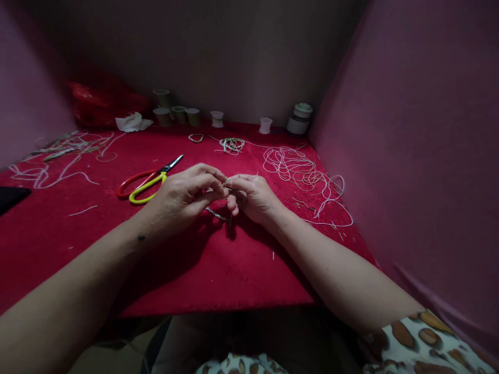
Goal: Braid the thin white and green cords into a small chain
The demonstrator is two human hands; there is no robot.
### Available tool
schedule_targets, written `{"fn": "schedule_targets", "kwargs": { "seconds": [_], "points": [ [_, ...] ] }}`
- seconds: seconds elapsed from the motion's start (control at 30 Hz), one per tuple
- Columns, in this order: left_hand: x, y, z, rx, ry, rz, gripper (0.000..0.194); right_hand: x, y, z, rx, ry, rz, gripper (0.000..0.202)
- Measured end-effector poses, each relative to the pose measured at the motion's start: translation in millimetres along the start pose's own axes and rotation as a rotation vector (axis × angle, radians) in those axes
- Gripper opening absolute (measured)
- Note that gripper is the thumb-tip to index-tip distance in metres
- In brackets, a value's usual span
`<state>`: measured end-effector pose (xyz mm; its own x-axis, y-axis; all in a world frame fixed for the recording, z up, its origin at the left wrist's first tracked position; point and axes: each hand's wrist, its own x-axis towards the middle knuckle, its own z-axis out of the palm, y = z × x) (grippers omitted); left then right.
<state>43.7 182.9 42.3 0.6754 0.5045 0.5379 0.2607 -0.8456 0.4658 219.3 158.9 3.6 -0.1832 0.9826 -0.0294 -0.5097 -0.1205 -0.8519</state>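
My left hand (pixel 191 192) and my right hand (pixel 253 197) meet over the middle of the red table (pixel 218 275), fingertips touching. Both are closed in a pinch around the braided cord (pixel 219 214), a thin whitish-green piece that hangs below the fingers. The part between the fingertips is mostly hidden. Just left of my left hand lie the scissors (pixel 150 183), with one red and one yellow handle and the blades pointing away to the right.
Loose pale thread (pixel 292 166) tangles at the right; more thread (pixel 74 150) lies left. Spools (pixel 217 119), a lidded jar (pixel 299 119), a red bag (pixel 105 101) and crumpled tissue (pixel 133 122) line the back. A black object (pixel 11 197) sits at the left edge.
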Motion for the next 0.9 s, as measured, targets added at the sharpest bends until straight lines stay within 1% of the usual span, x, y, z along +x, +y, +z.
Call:
{"fn": "schedule_targets", "kwargs": {
  "seconds": [0.17, 0.43, 0.5, 0.67, 0.9],
  "points": [
    [-0.6, -2.0, 0.2, 0.027, -0.062, 0.016, 0.017, 0.4, 0.4, -0.2, 0.009, 0.014, -0.008, 0.007],
    [-3.4, -6.5, 2.9, 0.035, -0.100, 0.011, 0.018, -0.5, -2.0, 0.5, 0.005, 0.013, -0.002, 0.008],
    [-4.0, -6.5, 3.5, 0.055, -0.081, 0.024, 0.017, -0.3, -2.5, 1.1, 0.004, 0.020, -0.005, 0.008],
    [-3.5, -3.9, 5.0, 0.115, 0.007, 0.042, 0.015, 0.3, -3.3, 2.0, 0.007, 0.047, 0.005, 0.006],
    [-2.3, 1.1, 2.6, 0.107, 0.005, 0.019, 0.015, 0.0, -2.8, 1.1, 0.002, 0.040, -0.005, 0.008]
  ]
}}
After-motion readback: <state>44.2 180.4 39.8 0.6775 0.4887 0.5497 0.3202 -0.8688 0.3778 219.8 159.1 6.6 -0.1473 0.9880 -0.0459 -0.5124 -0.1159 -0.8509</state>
